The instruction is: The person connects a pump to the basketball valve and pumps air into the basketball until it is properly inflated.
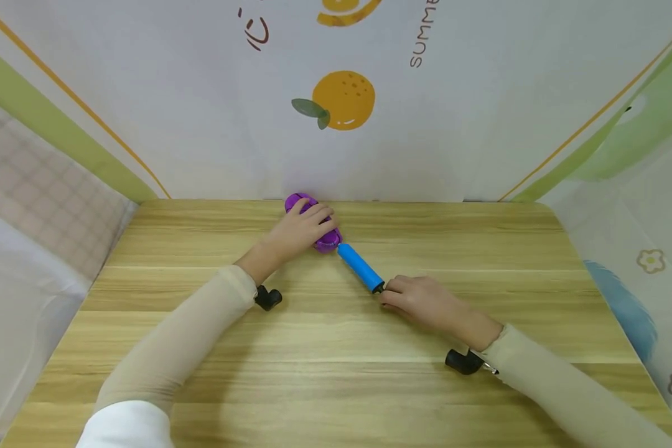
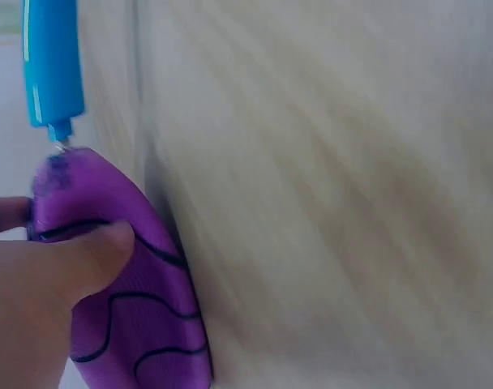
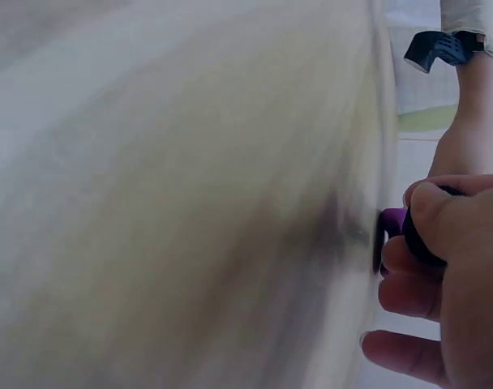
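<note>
Head view: two hands join a blue pump to a purple oval object.
Near the table's (image 1: 336, 386) far edge, the left hand (image 1: 298, 235) grips the black-lined purple oval object (image 2: 161, 279); the blue pump's (image 1: 360, 267) thin tip meets its end, while the right hand (image 1: 425, 303) clasps the pump's black handle (image 3: 417, 243).

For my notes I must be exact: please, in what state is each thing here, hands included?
Purple object: gripped near the table's far edge; its firmness cannot be told.
Blue pump: slanted in the head view, thin tip meeting the purple object's end.
Black handle: pinched; how far drawn out is unclear.
Left hand: grips the purple object.
Right hand: pinches the black handle.
</note>
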Demonstrator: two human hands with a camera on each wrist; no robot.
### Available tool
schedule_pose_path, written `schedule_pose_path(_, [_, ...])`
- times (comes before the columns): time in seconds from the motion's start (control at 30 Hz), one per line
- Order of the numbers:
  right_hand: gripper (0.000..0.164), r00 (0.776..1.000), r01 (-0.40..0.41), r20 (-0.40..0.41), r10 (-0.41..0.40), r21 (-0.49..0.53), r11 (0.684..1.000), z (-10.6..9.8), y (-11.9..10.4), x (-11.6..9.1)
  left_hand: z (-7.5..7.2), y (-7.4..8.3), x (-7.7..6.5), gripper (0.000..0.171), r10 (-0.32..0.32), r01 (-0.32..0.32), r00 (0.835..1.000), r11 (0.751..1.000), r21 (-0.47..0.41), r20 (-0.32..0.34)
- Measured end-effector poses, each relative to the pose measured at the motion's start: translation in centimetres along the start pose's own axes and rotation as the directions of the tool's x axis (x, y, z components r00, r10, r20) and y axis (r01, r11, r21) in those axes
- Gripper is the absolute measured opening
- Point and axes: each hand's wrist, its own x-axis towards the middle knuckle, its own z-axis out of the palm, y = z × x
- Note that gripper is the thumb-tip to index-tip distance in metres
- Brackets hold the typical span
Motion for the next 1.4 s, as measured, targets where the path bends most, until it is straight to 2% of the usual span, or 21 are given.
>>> schedule_pose_path(0.13, [0.012,0.999,-0.025,0.035,0.026,-0.014,1.0,0.1,-0.3,-0.2,-0.2,1.0,0.0,0.053,0.006,-0.003,0.999,0.998,-0.06,0.049])
schedule_pose_path(0.27, [0.013,0.999,-0.026,0.025,0.027,-0.051,0.998,0.0,-0.5,-0.2,-0.7,2.5,0.2,0.061,0.041,-0.03,0.997,0.989,-0.145,0.07])
schedule_pose_path(0.43, [0.015,1.0,-0.01,-0.011,0.009,-0.087,0.996,-0.3,-0.7,-0.1,-1.2,5.0,0.9,0.071,0.077,-0.065,0.996,0.97,-0.234,0.045])
schedule_pose_path(0.67, [0.027,0.998,0.028,-0.043,-0.035,-0.163,0.986,-0.7,-0.6,-0.2,-0.5,7.3,2.1,0.079,0.107,-0.095,0.994,0.956,-0.279,0.029])
schedule_pose_path(0.77, [0.028,0.998,0.035,-0.047,-0.046,-0.215,0.976,-0.9,-0.6,-0.4,-0.1,8.0,2.6,0.076,0.118,-0.108,0.993,0.955,-0.277,0.02])
schedule_pose_path(0.87, [0.007,0.997,0.039,-0.055,-0.055,-0.259,0.965,-0.9,-0.6,-0.6,0.3,8.5,3.0,0.068,0.126,-0.111,0.991,0.956,-0.272,0.037])
schedule_pose_path(1.0, [0.046,0.994,0.034,-0.087,-0.061,-0.286,0.958,-0.5,-0.4,-0.7,0.8,9.0,3.4,0.058,0.134,-0.114,0.989,0.959,-0.259,0.062])
schedule_pose_path(1.03, [0.049,0.993,0.032,-0.096,-0.062,-0.29,0.957,-0.4,-0.4,-0.8,0.8,9.1,3.5,0.055,0.133,-0.112,0.989,0.96,-0.258,0.065])
schedule_pose_path(1.2, [0.048,0.99,0.024,-0.125,-0.064,-0.299,0.954,-0.1,-0.2,-1.0,0.9,9.3,3.8,0.047,0.12,-0.101,0.991,0.962,-0.253,0.061])
schedule_pose_path(1.4, [0.046,0.985,-0.003,-0.167,-0.048,-0.295,0.956,-0.1,0.0,-1.0,0.8,9.4,4.0,0.037,0.145,-0.142,0.989,0.957,-0.253,-0.007])
